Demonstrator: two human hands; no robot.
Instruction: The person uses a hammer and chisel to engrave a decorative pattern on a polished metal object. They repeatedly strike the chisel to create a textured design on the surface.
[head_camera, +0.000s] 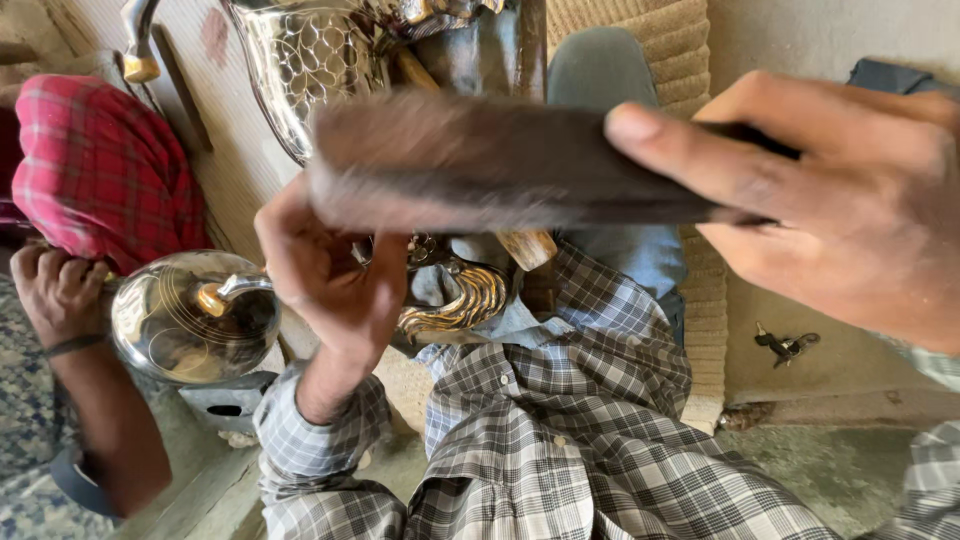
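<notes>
While both hands' fingers (640, 130) grip a dark bar (500, 165), an engraved metal vessel (300, 60) stands behind.

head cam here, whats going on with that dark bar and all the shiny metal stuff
A person in a grey checked shirt holds a dark flat bar with both hands: the left hand at its near end, the right hand gripping the other. Behind it stands an engraved silver vessel with gold trim. At the left, another person's hand holds a polished round metal piece. A small bunch of keys lies on the floor.
</notes>
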